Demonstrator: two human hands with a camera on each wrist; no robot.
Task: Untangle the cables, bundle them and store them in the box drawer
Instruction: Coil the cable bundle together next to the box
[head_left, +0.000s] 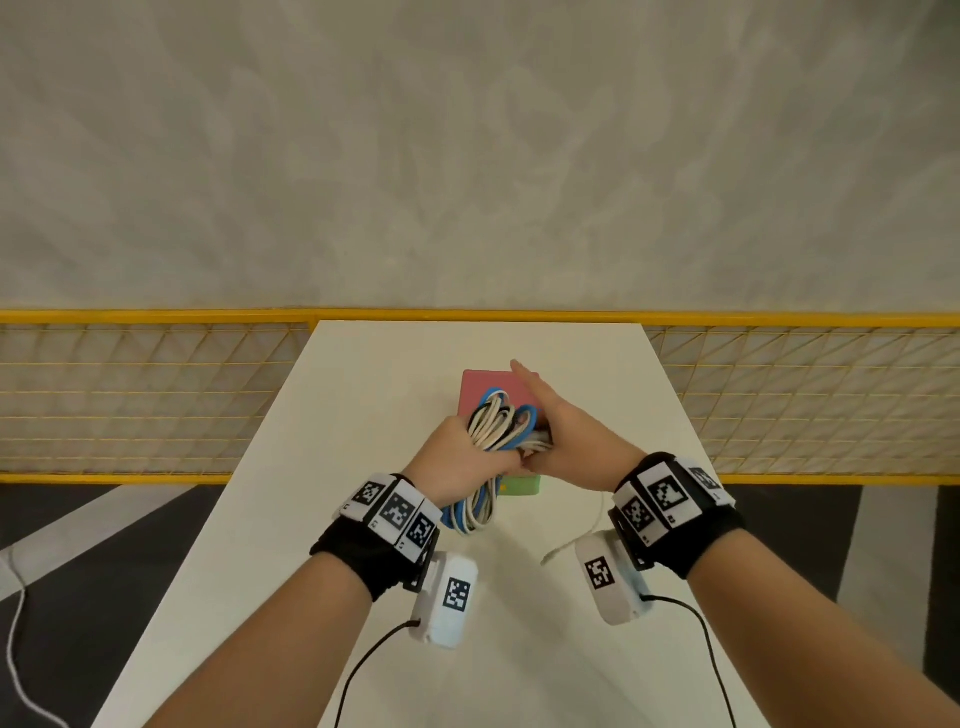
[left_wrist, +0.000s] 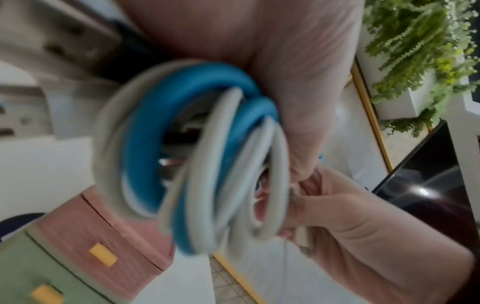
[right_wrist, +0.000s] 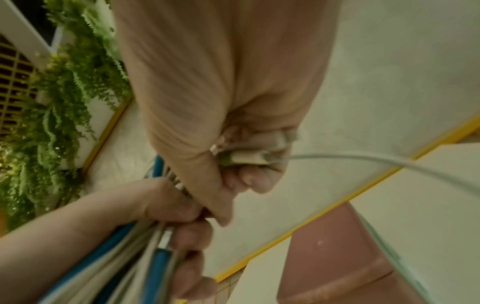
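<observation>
Both forearms are reaching in from the near edge of the head view, each wrist wearing a black strap with tag markers; the left hand (head_left: 457, 457) is curling its fingers around a bundle (head_left: 493, 436) of white and blue cables, gripping it at its middle. This bundle is standing roughly upright and running near-to-far in the head view — one set of loops is sticking up past the knuckles toward the box (head_left: 493, 389), the other is hanging down below the wrist toward the table (head_left: 363, 389). From the left wrist view the loops (left_wrist: 197, 156) are showing as stacked rings, blue among white, though blurred.

Just to its right, the right hand (head_left: 561, 436) is touching the left at the fingertips; its lower fingers (right_wrist: 257, 179) are pinching a white plug (right_wrist: 249, 158) and cable end against the palm, while one finger is pointing straight ahead over the box top in the head view. A loose white cable tail (head_left: 587, 530) is trailing from that hand down onto the table, its far end lying near the right wrist camera.

Behind and under the hands the box is sitting on the white table, pink above and green below, with yellow drawer tabs (left_wrist: 102, 255) facing the person; both drawers are looking closed in the left wrist view. A yellow mesh fence (head_left: 156, 395) is crossing behind the table.
</observation>
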